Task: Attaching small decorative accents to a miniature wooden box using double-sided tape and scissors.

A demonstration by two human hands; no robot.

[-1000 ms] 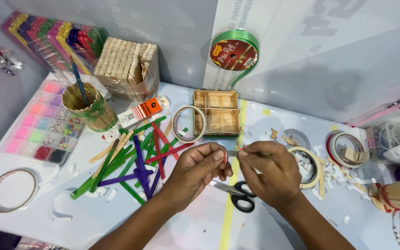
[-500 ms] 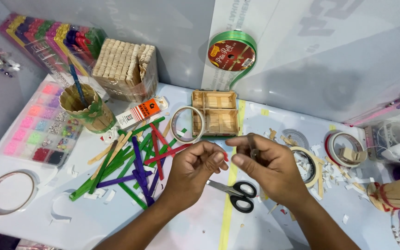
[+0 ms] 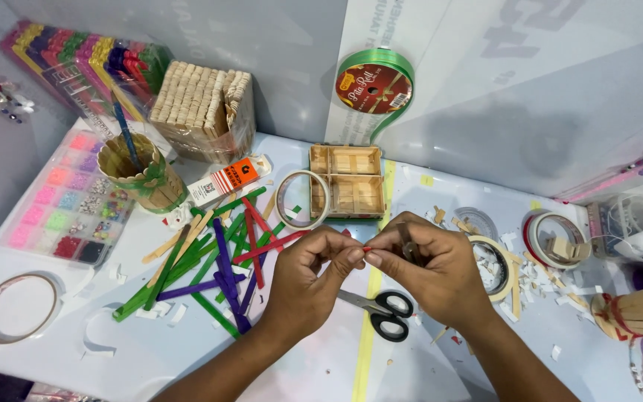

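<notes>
My left hand (image 3: 312,279) and my right hand (image 3: 427,272) meet fingertip to fingertip over the table's middle, pinching one small red piece (image 3: 366,249) between them. Its shape is too small to tell. Black-handled scissors (image 3: 381,308) lie on the table just below my hands. A heap of green, purple, red and plain craft sticks (image 3: 213,257) spreads out to the left of my left hand. A small wooden stick tray (image 3: 345,180) sits just beyond my hands, with a tape ring (image 3: 299,199) at its left.
A stick cup with a brush (image 3: 139,170), a glue box (image 3: 223,181), a bead organiser (image 3: 65,201) and a tape roll (image 3: 16,305) lie left. A stick bundle (image 3: 202,104) and green ribbon spool (image 3: 373,83) stand at the back. Tape rolls (image 3: 556,238) and paper scraps lie right.
My hands have drawn closer together and their fingertips now meet on the small red piece. The view has shifted slightly; the table's objects have stayed put.
</notes>
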